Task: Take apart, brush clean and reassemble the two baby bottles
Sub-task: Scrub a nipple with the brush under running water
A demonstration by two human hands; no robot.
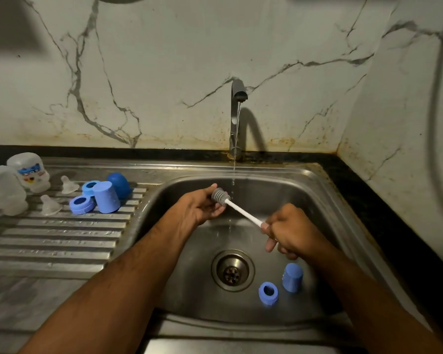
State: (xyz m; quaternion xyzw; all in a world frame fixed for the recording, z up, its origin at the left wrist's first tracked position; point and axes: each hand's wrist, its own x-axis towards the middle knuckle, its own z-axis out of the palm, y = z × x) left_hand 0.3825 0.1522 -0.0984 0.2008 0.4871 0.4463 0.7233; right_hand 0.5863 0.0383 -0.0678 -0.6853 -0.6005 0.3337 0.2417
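Marble-veined wall panels, stained brown along their foot, back a stainless steel sink (325, 190) whose ribbed draining board (62, 238) runs off to the left, and that board looks to serve as the parking place for parts, probably so they can drip. At its far left two translucent bottle bodies (16, 182) stand mouth down, one printed with a cartoon label. Just beside them lie two clear teats (59, 196), then two blue screw rings (86, 198), a pale blue cap (106, 197) standing upside down and a darker blue cap (119, 185) tipped behind it. Over the basin the left hand (202, 206) cups the grey bristle head of the bottle brush (221, 196), fingers curled lightly round it, seemingly rubbing it out beside the thin stream falling from the tap (237, 116). The brush's white handle slants down to the right hand (292, 232), which is closed firmly round its end to steady it. On the basin floor, right of the drain (232, 270), a blue ring (268, 293) and a blue cap (292, 277) sit near each other, likely waiting for their own scrub or rinse. Reassembly has not started: every piece lies apart.
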